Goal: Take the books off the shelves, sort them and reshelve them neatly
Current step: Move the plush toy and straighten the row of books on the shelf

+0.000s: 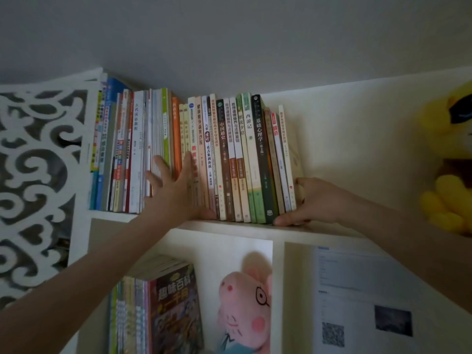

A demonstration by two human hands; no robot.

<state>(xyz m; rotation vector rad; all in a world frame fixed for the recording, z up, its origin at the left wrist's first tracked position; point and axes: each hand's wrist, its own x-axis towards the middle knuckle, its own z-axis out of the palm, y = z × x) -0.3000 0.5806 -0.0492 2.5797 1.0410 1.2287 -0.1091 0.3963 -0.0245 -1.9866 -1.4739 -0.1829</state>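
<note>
Overhead, left hand (176, 186) flat on the row of books (255, 149), grip apart; right hand (315, 203) clamped round its end

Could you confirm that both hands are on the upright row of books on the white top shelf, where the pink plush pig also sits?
No: in the head view the pink plush pig sits in the compartment below. The left hand and right hand are on the upright row of books on the white top shelf.
</note>
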